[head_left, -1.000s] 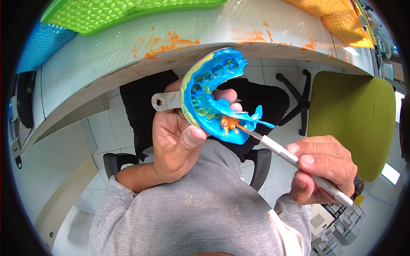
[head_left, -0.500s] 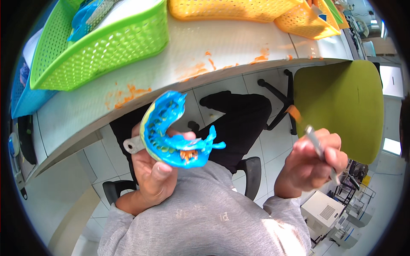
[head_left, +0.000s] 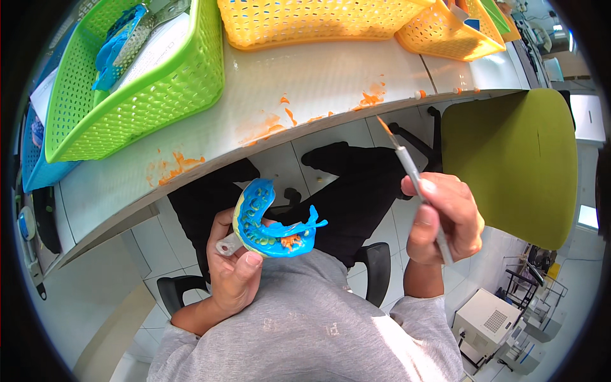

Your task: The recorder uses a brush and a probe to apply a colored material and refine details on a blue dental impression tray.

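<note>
My left hand grips a dental impression tray by its pale metal handle side, in front of my chest. Blue impression material fills the tray in a curve, with yellow-green tooth hollows and a ragged blue flap at its right end. A lump of orange material sits in that end. To the right, my right hand is closed round a grey-handled craft knife. Its slim blade, smeared orange, points up and left toward the table edge, apart from the tray.
A white table with orange smears along its edge crosses the far side. On it stand a green basket holding another blue-filled tray and paper, and yellow baskets. An olive chair is at the right.
My right hand has turned the knife and brought it left, blade now up and left. The tray has shifted slightly right and lower in view. The view itself has moved a little.
</note>
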Demonstrator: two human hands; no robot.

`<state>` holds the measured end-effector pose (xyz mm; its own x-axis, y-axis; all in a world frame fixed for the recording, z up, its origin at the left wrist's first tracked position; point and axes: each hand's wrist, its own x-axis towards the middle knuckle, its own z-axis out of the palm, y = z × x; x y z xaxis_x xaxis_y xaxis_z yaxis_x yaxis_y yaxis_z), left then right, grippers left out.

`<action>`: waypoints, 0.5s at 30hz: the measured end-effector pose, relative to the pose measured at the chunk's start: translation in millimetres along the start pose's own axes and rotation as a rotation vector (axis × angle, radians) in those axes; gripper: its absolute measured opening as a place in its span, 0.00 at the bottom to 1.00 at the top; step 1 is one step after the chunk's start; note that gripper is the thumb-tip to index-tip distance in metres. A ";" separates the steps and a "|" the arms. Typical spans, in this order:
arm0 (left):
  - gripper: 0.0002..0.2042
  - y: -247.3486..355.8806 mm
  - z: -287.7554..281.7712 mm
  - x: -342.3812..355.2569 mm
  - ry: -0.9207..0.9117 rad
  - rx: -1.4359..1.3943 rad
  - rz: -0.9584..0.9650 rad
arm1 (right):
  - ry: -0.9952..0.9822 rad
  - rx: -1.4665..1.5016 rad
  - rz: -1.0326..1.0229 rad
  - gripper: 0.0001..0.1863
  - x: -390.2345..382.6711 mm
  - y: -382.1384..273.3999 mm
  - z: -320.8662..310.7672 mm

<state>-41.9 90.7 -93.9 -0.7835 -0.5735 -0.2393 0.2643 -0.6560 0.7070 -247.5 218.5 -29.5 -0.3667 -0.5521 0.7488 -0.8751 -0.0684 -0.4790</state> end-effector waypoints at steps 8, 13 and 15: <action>0.29 -2.0 -1.6 0.0 -0.060 0.105 -0.063 | 0.408 0.711 0.618 0.14 -1.8 5.5 38.0; 0.31 -8.6 -12.7 -2.0 -0.050 0.246 -0.072 | 0.395 0.731 0.636 0.12 -19.0 -1.0 25.2; 0.31 -11.8 -13.0 -1.2 -0.027 0.251 -0.048 | 0.385 0.608 0.541 0.12 -13.2 2.3 19.2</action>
<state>-36.7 92.7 -110.6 -0.8072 -0.5294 -0.2611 0.0810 -0.5375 0.8394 -238.6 209.7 -49.3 -0.8563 -0.3275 0.3994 -0.2739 -0.3677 -0.8887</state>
